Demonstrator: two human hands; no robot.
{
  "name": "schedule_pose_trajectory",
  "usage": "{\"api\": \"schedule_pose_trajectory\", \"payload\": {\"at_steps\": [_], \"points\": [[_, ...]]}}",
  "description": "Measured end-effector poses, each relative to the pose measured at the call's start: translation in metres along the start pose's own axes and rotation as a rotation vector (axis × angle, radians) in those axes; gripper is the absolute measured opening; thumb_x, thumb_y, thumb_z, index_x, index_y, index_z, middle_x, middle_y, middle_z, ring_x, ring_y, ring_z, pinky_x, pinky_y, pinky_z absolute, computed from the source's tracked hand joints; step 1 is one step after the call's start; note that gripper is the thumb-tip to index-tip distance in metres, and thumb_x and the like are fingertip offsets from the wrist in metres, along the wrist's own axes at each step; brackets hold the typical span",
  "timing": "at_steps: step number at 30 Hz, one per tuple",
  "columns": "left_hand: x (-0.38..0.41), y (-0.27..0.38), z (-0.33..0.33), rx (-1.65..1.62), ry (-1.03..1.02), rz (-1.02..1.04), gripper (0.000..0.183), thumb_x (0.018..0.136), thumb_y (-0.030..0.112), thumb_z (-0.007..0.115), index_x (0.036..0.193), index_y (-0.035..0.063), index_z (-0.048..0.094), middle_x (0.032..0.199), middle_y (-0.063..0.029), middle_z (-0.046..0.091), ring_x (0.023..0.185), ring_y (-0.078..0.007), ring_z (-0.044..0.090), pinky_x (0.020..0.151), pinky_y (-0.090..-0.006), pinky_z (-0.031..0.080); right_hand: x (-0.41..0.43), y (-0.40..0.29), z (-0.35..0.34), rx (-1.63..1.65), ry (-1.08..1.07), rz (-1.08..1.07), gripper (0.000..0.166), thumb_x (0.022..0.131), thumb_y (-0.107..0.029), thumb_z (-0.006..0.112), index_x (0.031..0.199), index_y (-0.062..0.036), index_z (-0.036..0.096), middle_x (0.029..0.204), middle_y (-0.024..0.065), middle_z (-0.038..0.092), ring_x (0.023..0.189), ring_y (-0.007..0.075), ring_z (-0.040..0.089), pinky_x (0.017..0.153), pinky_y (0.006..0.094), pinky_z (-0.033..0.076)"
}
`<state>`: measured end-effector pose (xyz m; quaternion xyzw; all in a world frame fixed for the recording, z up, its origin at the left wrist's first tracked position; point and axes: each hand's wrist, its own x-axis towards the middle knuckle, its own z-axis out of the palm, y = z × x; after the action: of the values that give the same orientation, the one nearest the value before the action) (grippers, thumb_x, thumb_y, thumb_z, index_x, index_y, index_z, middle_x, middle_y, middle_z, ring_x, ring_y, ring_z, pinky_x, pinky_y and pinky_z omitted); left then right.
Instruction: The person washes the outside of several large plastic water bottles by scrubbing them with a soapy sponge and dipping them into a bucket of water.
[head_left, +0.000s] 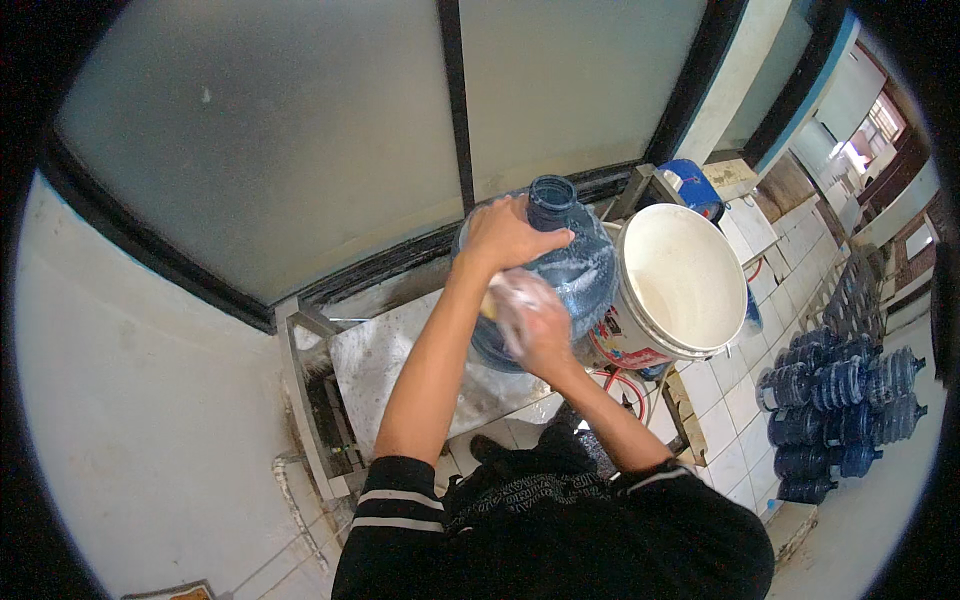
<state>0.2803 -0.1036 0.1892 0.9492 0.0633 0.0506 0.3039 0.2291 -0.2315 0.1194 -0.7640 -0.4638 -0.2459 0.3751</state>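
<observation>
A large blue plastic water jug (591, 251) stands on a wet, pale bench top (390, 360), its open neck uppermost. Soap suds streak its shoulder. My left hand (508, 234) grips the jug at the shoulder, thumb and fingers spread around the base of the neck. Below it, my right hand (534, 319) presses on the jug's near side, blurred and covered in foam. A yellowish sponge (489, 306) shows at the edge of that hand, mostly hidden by the fingers. My forearms hide part of the jug's lower body.
Right of the jug stands a white plastic bucket (686, 277) with a blue container (690, 187) behind it. A red hose (634, 386) loops below the bucket. Several blue jugs (840, 409) are stacked by the right wall. Frosted glass panels (300, 150) rise behind the bench.
</observation>
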Motion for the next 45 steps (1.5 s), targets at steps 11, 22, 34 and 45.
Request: {"api": "schedule_pose_trajectory", "payload": {"at_steps": [11,22,34,45], "points": [[-0.001,-0.024,0.057,-0.115,0.369,0.08,0.095,0.066,0.062,0.067,0.122,-0.0125,0.049,0.134,-0.0244,0.046,0.13,-0.0318,0.039,0.11,-0.0445,0.022,0.012,0.073,-0.024,0.083,0.215,0.145,0.006,0.072,0.0,0.055,0.078,0.0011,0.057,0.078,0.017,0.06,0.075,0.0349,0.057,0.072,0.0408,0.046],[-0.01,0.0,0.053,0.0,0.535,0.046,0.096,0.065,0.06,0.07,0.13,-0.0058,0.041,0.139,-0.028,0.036,0.131,-0.0371,0.033,0.108,-0.0476,0.023,0.096,0.25,0.043,0.079,-0.051,-0.034,0.022,0.081,-0.016,0.056,0.093,-0.0001,0.064,0.092,0.0194,0.064,0.084,0.0358,0.061,0.076,0.0423,0.047],[-0.026,0.004,0.055,0.211,0.858,-0.085,0.126,0.052,0.071,0.073,0.141,-0.0015,0.021,0.147,-0.0274,0.017,0.137,-0.0405,0.018,0.109,-0.0533,0.015,0.168,0.167,0.075,1.067,-0.538,-0.94,0.016,0.074,-0.014,0.066,0.08,-0.0012,0.061,0.082,0.012,0.061,0.078,0.0252,0.058,0.072,0.0336,0.046],[-0.014,-0.007,0.063,0.125,0.524,-0.074,0.099,0.066,0.061,0.07,0.134,-0.0039,0.037,0.127,-0.0279,0.049,0.125,-0.038,0.042,0.107,-0.0483,0.025,0.101,0.172,0.009,0.442,0.02,-0.075,0.027,0.093,-0.018,0.042,0.09,0.002,0.06,0.082,0.0194,0.061,0.08,0.0325,0.06,0.072,0.0384,0.047]]}}
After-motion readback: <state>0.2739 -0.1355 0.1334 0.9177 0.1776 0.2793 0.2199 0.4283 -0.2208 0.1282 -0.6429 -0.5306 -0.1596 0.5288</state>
